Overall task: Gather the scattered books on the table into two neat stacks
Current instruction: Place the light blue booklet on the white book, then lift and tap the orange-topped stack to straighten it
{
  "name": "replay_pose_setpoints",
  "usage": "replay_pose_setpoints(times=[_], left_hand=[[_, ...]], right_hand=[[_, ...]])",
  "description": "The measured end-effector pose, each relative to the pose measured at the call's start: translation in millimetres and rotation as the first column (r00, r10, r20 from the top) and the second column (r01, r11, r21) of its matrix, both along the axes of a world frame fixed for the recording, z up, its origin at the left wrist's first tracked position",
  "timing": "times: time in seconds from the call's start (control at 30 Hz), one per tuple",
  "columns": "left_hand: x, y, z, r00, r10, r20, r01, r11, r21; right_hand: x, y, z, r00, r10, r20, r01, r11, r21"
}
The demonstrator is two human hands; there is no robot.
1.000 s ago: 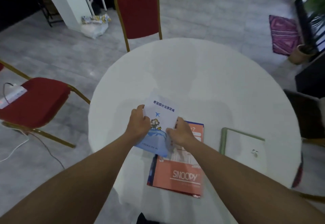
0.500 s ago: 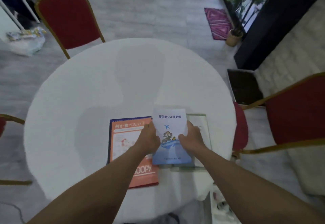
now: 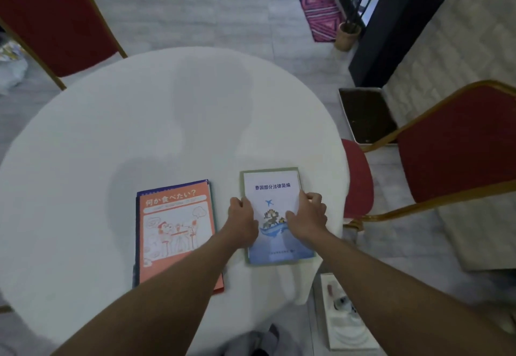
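We saw a round table covered in white cloth [image 3: 117,138] filling the middle of the frame. At lower centre right lay a small white-and-blue paper booklet [image 3: 275,196] with a line of blue characters and a little aeroplane on its cover. It rested flat on top of a slightly larger green-edged book [image 3: 242,182], whose rim showed as a thin border along the top, left and bottom edges.

The left hand [image 3: 242,223] lay at the booklet's left edge, fingers curled together against that edge. The right hand [image 3: 307,216] sat at the right edge, thumb flat on the cover and fingertips wrapped at the side, so the booklet was pinched lightly between the two hands. We could not tell whether the fingers reached under the booklet.

Just to the left, apart from this pile, lay a large orange softcover book [image 3: 174,233] with white Japanese lettering and a cartoon drawing. It rested on a dark blue book [image 3: 137,244] that showed only as a strip along its left and top edges. The left forearm crossed over its lower right corner.

Around the table stood a red padded chair with a gold frame [image 3: 53,17] at upper left and another red chair [image 3: 458,146] at right. A pink patterned mat [image 3: 321,13] lay on the grey floor at the top.
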State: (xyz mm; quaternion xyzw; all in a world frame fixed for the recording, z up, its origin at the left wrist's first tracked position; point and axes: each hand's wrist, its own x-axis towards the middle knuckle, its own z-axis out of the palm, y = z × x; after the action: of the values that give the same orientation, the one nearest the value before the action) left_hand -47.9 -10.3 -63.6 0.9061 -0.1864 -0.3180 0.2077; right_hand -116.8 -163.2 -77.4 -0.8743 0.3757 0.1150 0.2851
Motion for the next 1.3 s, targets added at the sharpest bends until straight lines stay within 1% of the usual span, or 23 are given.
replay_pose_setpoints(times=[0.13, 0.27, 0.5, 0.6, 0.67, 0.83, 0.97, 1.07, 1.2, 1.3], left_hand=[[3, -4, -3, 1.0, 0.021, -0.014, -0.021, 1.0, -0.003], [3, -8, -6, 0.999, 0.045, -0.025, -0.045, 0.999, 0.014], [10, -2, -7, 1.0, -0.023, -0.009, 0.024, 0.998, 0.052], [17, 9, -5, 0.999, -0.04, 0.031, 0.038, 0.998, 0.04], [23, 19, -2, 0.996, -0.026, 0.084, 0.023, 0.999, 0.034], [40, 56, 10, 0.985, 0.073, 0.159, -0.08, 0.996, 0.037], [50, 98, 10, 0.966, 0.165, 0.198, -0.184, 0.98, 0.079], [52, 131, 3, 0.945, 0.251, 0.212, -0.285, 0.947, 0.15], [50, 168, -9, 0.897, 0.396, 0.194, -0.432, 0.878, 0.208], [45, 187, -18, 0.856, 0.502, 0.123, -0.517, 0.835, 0.189]], right_hand=[[6, -3, -2, 0.999, 0.026, -0.043, -0.025, 0.999, 0.028], [7, -5, -4, 0.999, 0.034, -0.037, -0.032, 0.998, 0.05], [10, -3, -4, 0.998, 0.025, -0.054, -0.023, 0.999, 0.034], [15, 3, 0, 0.999, -0.004, -0.036, 0.003, 1.0, -0.025], [20, 10, 3, 1.0, 0.025, 0.005, -0.024, 0.997, -0.072], [42, 39, 12, 0.974, 0.218, 0.062, -0.215, 0.975, -0.047], [60, 76, 16, 0.945, 0.309, 0.109, -0.318, 0.945, 0.081], [69, 106, 13, 0.913, 0.403, 0.058, -0.407, 0.903, 0.135], [78, 140, 1, 0.89, 0.453, -0.05, -0.433, 0.875, 0.217], [76, 160, -9, 0.912, 0.404, -0.067, -0.381, 0.898, 0.221]])
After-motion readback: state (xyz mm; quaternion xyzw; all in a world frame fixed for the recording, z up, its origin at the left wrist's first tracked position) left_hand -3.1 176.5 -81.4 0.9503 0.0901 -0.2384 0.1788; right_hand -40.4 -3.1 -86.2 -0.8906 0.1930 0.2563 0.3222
